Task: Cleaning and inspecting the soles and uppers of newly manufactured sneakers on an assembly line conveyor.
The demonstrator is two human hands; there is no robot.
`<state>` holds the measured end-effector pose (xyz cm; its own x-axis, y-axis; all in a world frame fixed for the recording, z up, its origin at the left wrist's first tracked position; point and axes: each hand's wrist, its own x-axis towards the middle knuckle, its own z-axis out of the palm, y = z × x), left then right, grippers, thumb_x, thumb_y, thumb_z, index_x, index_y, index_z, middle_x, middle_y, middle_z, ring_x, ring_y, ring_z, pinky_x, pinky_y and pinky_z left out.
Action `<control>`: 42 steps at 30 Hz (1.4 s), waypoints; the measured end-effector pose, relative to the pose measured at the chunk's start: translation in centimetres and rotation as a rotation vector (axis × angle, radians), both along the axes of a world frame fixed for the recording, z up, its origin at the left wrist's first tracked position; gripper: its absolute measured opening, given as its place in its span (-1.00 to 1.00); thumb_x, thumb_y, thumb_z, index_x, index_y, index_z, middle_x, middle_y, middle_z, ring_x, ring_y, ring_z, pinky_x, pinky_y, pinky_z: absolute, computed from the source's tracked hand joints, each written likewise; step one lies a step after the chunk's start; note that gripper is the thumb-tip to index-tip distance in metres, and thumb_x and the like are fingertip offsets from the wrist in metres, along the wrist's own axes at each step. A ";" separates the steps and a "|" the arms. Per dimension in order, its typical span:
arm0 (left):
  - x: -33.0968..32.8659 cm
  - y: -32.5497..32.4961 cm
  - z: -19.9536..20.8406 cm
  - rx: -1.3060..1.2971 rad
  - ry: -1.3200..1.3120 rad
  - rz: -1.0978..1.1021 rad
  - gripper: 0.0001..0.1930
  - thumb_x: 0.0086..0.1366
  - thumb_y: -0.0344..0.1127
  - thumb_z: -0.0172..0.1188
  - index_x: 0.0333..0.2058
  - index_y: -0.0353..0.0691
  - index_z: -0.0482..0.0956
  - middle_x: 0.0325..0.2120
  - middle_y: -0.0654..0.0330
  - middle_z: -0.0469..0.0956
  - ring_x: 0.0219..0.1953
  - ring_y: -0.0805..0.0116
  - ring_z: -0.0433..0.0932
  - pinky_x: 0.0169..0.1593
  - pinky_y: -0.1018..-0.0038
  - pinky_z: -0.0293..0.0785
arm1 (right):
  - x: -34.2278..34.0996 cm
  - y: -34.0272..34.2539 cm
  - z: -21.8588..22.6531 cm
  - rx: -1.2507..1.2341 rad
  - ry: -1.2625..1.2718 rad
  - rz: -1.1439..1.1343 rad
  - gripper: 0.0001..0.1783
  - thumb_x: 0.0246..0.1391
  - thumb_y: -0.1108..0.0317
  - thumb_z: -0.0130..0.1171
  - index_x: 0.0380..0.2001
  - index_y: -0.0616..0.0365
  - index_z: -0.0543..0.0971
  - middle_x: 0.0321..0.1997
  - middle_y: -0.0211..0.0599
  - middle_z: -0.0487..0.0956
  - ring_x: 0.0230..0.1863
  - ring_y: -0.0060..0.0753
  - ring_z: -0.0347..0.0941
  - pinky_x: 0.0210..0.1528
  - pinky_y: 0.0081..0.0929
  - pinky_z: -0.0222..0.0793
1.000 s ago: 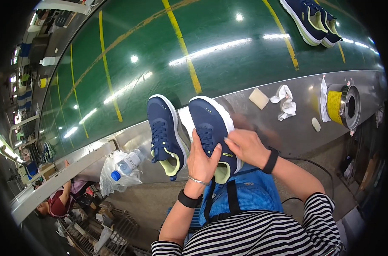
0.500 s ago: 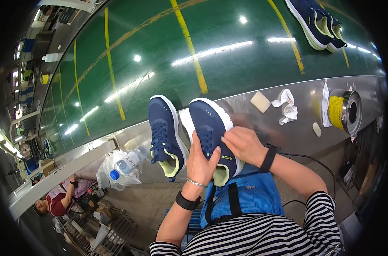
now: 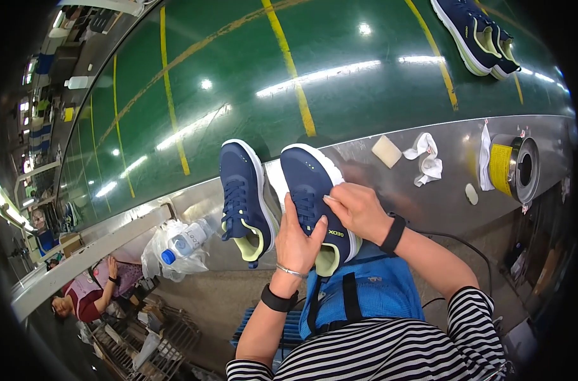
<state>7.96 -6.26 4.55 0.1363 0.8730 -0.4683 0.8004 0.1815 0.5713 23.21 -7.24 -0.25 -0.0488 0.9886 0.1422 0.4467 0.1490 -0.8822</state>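
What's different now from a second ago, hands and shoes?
Little has changed. The right hand has slid slightly up the navy shoe, over its laces; the left hand still grips that shoe's side. Nothing was picked up or let go. The second navy shoe beside it, the sponge block, white rag and yellow tape roll stayed put.

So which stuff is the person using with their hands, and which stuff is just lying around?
In use:
left hand
right hand
held blue shoe
its partner shoe

Lying about:
white rag
beige sponge
yellow tape roll
bagged water bottle
far shoes
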 end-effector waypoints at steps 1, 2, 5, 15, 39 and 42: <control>-0.3 -0.1 -0.2 0.001 0.002 0.000 -0.25 0.06 -0.24 0.18 0.15 -0.45 0.02 -0.18 -0.17 0.45 -0.15 0.02 0.48 -0.10 0.36 0.38 | 0.3 -0.7 0.1 0.001 0.002 0.000 -0.87 -0.06 0.41 0.11 -0.51 0.19 0.38 -0.59 -0.21 0.37 -0.52 -0.10 0.36 -0.48 -0.29 0.28; -0.6 -0.3 -0.7 0.051 -0.007 -0.022 -0.22 0.06 -0.20 0.18 0.16 -0.43 -0.01 -0.19 -0.17 0.43 -0.19 -0.03 0.48 -0.17 0.31 0.40 | 0.8 -1.6 0.1 -0.048 0.003 0.074 -0.87 -0.05 0.41 0.11 -0.51 0.18 0.38 -0.59 -0.21 0.37 -0.52 -0.10 0.36 -0.47 -0.28 0.28; -0.8 -0.5 -1.0 0.100 -0.021 -0.046 -0.19 0.07 -0.16 0.17 0.17 -0.41 -0.05 -0.19 -0.17 0.40 -0.23 -0.08 0.47 -0.24 0.25 0.42 | 1.2 -2.8 0.1 -0.130 -0.007 0.153 -0.87 -0.05 0.40 0.11 -0.51 0.17 0.38 -0.59 -0.21 0.37 -0.51 -0.10 0.37 -0.47 -0.27 0.28; -0.7 -0.5 -0.8 0.096 -0.017 -0.039 -0.19 0.08 -0.15 0.16 0.17 -0.44 -0.04 -0.21 -0.18 0.41 -0.23 -0.10 0.46 -0.22 0.24 0.41 | 1.2 -1.0 0.7 -0.109 -0.044 0.109 -0.84 0.00 0.34 0.06 -0.48 0.18 0.35 -0.57 -0.19 0.39 -0.49 -0.05 0.38 -0.47 -0.21 0.27; -0.7 -0.4 -0.8 0.058 -0.076 0.001 -0.20 0.07 -0.16 0.18 0.16 -0.47 -0.01 -0.13 -0.20 0.39 -0.16 -0.06 0.47 -0.15 0.31 0.41 | 0.5 -2.9 1.5 -0.436 0.523 -0.113 -0.85 0.09 0.44 0.00 -0.26 0.25 0.42 -0.37 -0.34 0.44 -0.37 -0.51 0.40 -0.38 -0.50 0.31; -1.1 -0.4 -0.7 0.023 -0.131 0.047 -0.20 0.06 -0.17 0.18 0.16 -0.47 -0.01 -0.13 -0.20 0.39 -0.15 -0.05 0.47 -0.14 0.31 0.40 | 1.5 -2.4 2.9 -0.811 1.050 -0.140 -0.80 0.17 0.40 -0.09 -0.18 0.24 0.43 -0.35 -0.44 0.44 -0.33 -0.68 0.36 -0.33 -0.62 0.31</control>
<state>6.90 -6.71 3.89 0.1538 0.8903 -0.4287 0.7096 0.2024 0.6749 24.67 -9.64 2.68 -0.1703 0.7987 -0.5772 -0.5261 -0.5690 -0.6321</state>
